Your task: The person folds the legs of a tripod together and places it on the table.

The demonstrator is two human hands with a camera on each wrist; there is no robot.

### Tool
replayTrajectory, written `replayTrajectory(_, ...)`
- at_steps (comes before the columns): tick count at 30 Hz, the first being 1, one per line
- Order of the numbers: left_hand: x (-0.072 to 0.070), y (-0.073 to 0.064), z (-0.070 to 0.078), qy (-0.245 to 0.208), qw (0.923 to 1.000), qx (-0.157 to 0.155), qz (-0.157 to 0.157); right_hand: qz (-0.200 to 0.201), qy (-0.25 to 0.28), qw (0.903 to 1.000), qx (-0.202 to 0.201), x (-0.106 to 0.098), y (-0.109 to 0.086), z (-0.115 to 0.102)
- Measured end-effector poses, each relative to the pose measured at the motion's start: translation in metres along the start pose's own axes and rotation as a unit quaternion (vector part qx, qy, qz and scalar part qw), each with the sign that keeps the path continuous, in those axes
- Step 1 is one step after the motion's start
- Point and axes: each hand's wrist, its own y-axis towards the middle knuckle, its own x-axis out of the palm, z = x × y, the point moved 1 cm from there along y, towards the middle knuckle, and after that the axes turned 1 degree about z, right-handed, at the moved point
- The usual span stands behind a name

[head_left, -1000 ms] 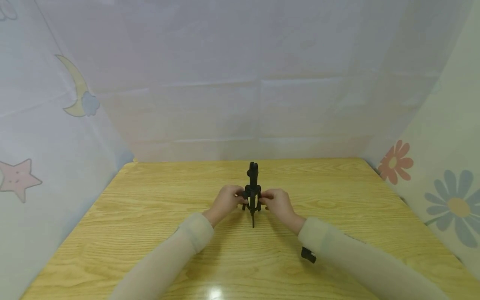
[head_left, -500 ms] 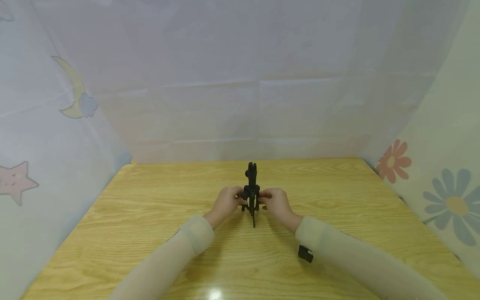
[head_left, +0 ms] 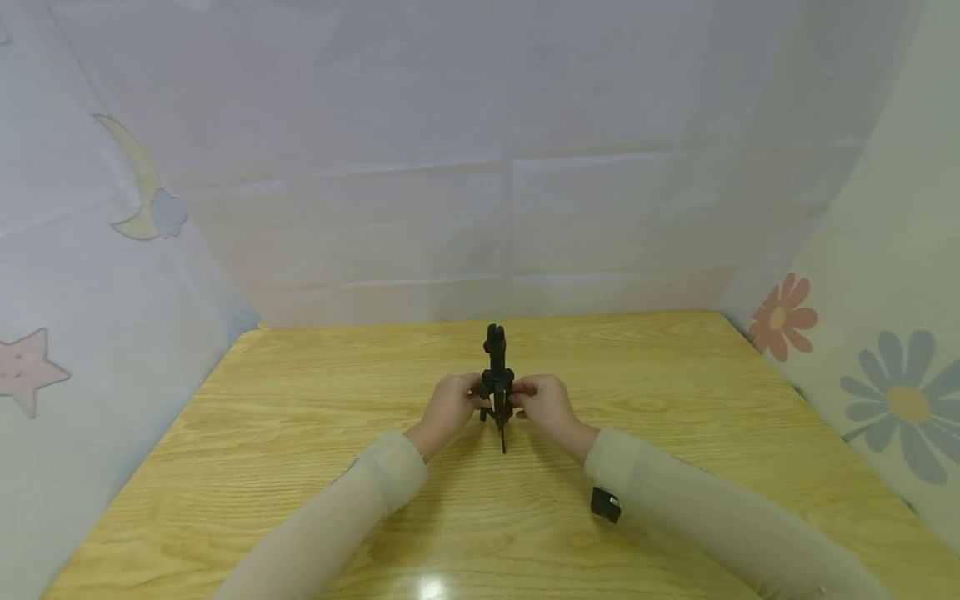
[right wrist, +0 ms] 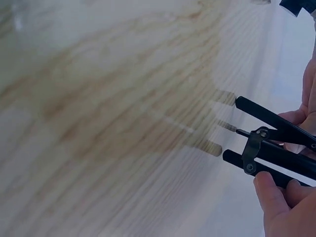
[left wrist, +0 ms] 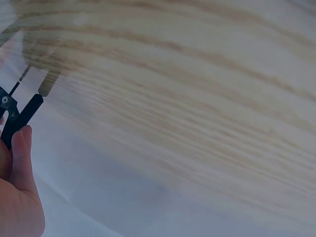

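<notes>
A small black tripod [head_left: 497, 360] stands upright near the middle of the table, its clamp-like head at the top. My left hand [head_left: 448, 405] pinches a leg on its left side, and my right hand [head_left: 551, 408] holds a leg on its right. From the left wrist view, my left thumb and fingers [left wrist: 22, 153] grip a black leg [left wrist: 28, 114]. Over in the right wrist view, my right fingers [right wrist: 269, 192] hold the lower leg [right wrist: 234, 158] by a hinged brace [right wrist: 253, 150]. The leg ends are right at their reflections in the glossy tabletop.
The wood-grain table [head_left: 300, 367] runs back to a pale cloth backdrop [head_left: 420, 225]. Patterned cloth hangs along both sides, with a moon [head_left: 138, 175] on the left and flowers [head_left: 907, 404] on the right. A small black block [head_left: 606, 504] shows beside my right sleeve.
The head view has turned slightly, so the scene sits a little differently. The tripod's top has shifted left more than its front foot. Both hands keep hold of its legs.
</notes>
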Motion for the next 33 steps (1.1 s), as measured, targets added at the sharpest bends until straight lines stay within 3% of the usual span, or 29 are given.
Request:
replayTrajectory(16, -0.001, 0.001, 0.007, 0.037, 0.9987, -0.024, -0.027, -0.073, -0.038, 0.9965, -0.01, -0.011, 0.006, 0.004)
replayTrajectory(23, 0.001, -0.002, 0.01, 0.02, 0.9977, -0.061, -0.019, -0.073, -0.055, 0.9957, -0.019, -0.021, -0.001, 0.004)
replayTrajectory(33, 0.004, -0.009, 0.019, 0.008, 0.9961, -0.088, -0.005, -0.078, -0.068, 0.9945, -0.019, -0.03, -0.02, 0.002)
